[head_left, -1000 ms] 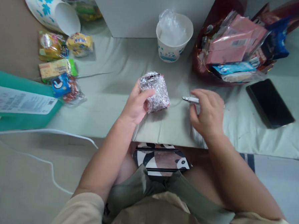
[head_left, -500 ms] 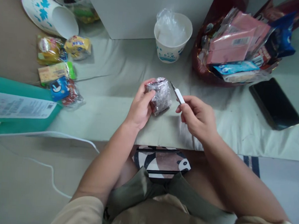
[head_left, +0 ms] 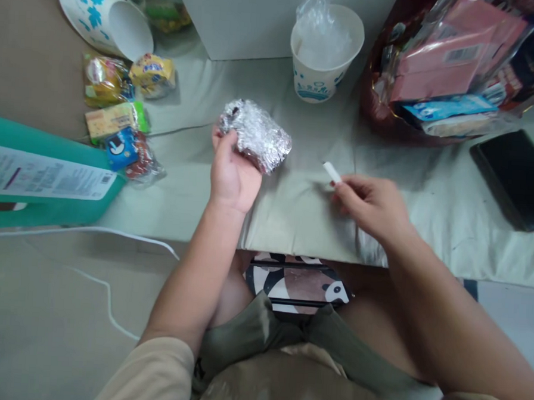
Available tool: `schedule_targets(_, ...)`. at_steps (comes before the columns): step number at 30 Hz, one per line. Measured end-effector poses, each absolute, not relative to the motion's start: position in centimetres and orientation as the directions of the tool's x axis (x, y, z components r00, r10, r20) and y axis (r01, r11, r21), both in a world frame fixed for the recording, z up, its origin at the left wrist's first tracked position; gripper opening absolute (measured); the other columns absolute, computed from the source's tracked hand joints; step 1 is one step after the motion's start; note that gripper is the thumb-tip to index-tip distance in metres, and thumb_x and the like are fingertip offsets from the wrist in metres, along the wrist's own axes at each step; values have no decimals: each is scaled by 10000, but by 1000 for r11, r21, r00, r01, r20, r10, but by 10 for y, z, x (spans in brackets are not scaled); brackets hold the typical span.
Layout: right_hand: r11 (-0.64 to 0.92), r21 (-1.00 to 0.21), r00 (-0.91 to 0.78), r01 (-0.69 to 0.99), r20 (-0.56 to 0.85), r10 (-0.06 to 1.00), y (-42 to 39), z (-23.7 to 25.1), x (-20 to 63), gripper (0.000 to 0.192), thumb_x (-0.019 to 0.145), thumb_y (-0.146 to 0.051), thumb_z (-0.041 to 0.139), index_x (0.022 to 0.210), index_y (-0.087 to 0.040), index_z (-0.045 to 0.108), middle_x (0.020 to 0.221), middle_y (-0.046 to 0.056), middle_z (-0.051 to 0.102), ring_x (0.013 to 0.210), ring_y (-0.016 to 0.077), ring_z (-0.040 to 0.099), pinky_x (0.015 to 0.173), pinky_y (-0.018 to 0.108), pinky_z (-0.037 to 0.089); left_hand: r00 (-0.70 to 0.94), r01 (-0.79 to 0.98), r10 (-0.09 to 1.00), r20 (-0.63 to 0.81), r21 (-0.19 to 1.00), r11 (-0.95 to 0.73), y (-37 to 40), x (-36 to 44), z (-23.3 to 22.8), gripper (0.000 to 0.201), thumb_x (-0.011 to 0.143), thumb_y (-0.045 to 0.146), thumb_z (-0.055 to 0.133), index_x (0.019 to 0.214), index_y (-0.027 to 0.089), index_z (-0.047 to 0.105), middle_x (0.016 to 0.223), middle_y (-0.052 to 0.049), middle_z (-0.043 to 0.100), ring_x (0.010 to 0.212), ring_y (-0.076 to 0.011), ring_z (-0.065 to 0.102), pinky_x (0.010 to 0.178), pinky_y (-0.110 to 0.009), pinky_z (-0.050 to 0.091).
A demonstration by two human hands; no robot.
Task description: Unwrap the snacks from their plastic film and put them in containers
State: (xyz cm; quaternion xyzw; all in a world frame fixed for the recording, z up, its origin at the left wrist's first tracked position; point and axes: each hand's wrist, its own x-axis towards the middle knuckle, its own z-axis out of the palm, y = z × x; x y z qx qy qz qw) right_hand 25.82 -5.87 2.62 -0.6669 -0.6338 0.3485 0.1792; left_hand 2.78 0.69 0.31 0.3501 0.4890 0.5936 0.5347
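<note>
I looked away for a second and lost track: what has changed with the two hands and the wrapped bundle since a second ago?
The left hand has carried the foil-wrapped bundle up and to the left, away from the right hand. The right hand picked the small white tool off the cloth, brought it to the bundle, then drew back. Both grips hold; the paper cup and snacks stayed put.

A room at home, with snacks all around.

Soft sheet over the low surface [head_left: 293, 207], little snack packs [head_left: 119, 120] in a heap, a paper cup [head_left: 325, 54] with a plastic bag inside, a red bag [head_left: 448, 72] stuffed with treats, a dark phone [head_left: 514, 177], a white cable [head_left: 89, 256] across the floor.
</note>
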Motion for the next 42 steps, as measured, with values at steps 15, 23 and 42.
schedule_targets(15, 466, -569, -335, 678, 325, 884, -53, -10, 254, 568, 862, -491, 670, 1364, -234, 602, 1414, 169, 605, 1281, 374, 572, 1069, 540, 472, 109, 571, 962, 252, 776, -268, -19, 35, 10, 106, 956, 273, 599, 861, 229, 617, 696, 34, 636, 616, -109, 584, 639, -256, 455)
schedule_targets(23, 397, -712, -265, 579, 296, 918, -55, -4, 251, 197, 899, -339, 625, 1009, -237, 754, 958, 72, 689, 886, 226, 640, 828, 398, 519, 155, 368, 971, 183, 901, -228, -22, 37, 17, 100, 844, 198, 658, 766, 228, 603, 948, -35, 732, 921, -184, 676, 825, -305, 528)
schedule_targets(42, 236, -472, -56, 849, 364, 930, -65, 11, 285, 456, 755, -157, 589, 1202, -245, 619, 1081, 158, 657, 1022, 315, 605, 877, 468, 498, 120, 382, 983, 142, 907, -177, 0, -19, 7, 371, 671, 125, 760, 1004, 282, 717, 1251, -34, 714, 1292, -285, 599, 1184, -425, 437)
